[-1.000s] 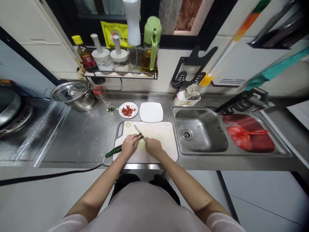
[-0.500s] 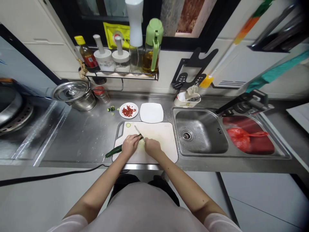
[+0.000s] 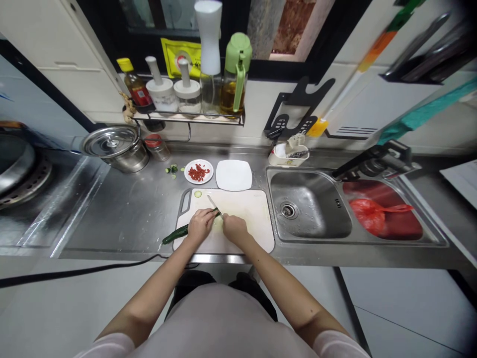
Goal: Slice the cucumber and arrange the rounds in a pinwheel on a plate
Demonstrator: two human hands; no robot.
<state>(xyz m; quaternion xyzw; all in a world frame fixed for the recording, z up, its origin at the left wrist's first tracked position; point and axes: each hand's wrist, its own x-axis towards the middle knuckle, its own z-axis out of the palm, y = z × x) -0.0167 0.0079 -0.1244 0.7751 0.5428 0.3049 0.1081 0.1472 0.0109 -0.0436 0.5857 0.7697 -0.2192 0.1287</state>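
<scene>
A dark green cucumber [image 3: 176, 233] lies slantwise across the left part of the white cutting board [image 3: 257, 219], its near end past the board's edge. My left hand [image 3: 201, 223] is closed over its far part, fingers pressed on top. In my right hand [image 3: 234, 227] is a knife [image 3: 212, 200], gripped by its handle, the blade pointing up and left at the cucumber's cut end. Pale wet bits lie on the board under the blade, too small to make out. One cucumber slice [image 3: 198, 194] rests at the board's upper left corner.
Behind the board stand a plate of chopped red pieces [image 3: 198, 171] and a white square plate [image 3: 234, 175]. Green scraps [image 3: 172, 169] lie left of them. A steel sink [image 3: 311, 204] is at the right, a lidded pot [image 3: 115, 147] at the left. A bottle shelf [image 3: 186, 118] hangs above.
Almost nothing differs. The camera view has shifted very slightly, and both hands stay at the cucumber with the knife in nearly the same place.
</scene>
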